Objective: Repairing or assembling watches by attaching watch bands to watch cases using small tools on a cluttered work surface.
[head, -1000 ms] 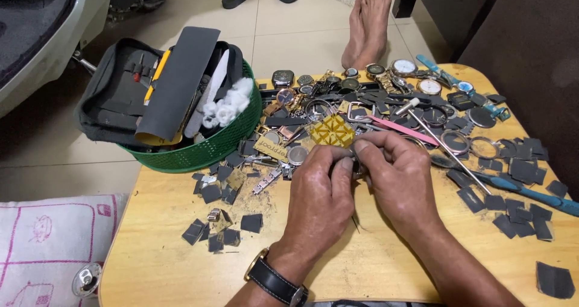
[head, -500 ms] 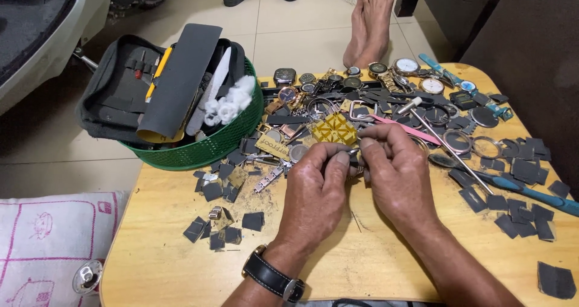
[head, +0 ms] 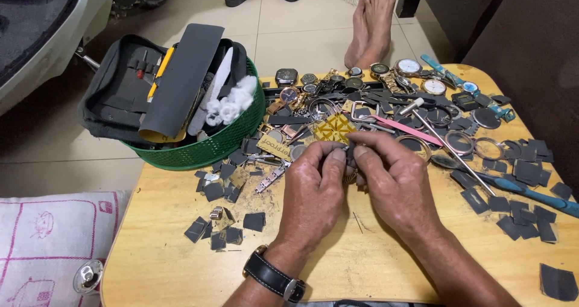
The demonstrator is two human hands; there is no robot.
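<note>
- Resting as before on the low wooden table (head: 181, 265), the green basket (head: 229, 141) of tools has not shifted.
- Staying pressed together, the left hand (head: 313, 192) and right hand (head: 398, 186) have barely moved in the last second.
- Pinching a small dark metal part (head: 350, 175) between closed fingertips, both hands keep it just before the watch pile (head: 362, 96); the work looks fine and slow.

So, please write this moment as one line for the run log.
left hand: pinching small part | right hand: pinching same part | place: wooden table

Tan tag (head: 273, 145) beside green basket (head: 211, 147)
</note>
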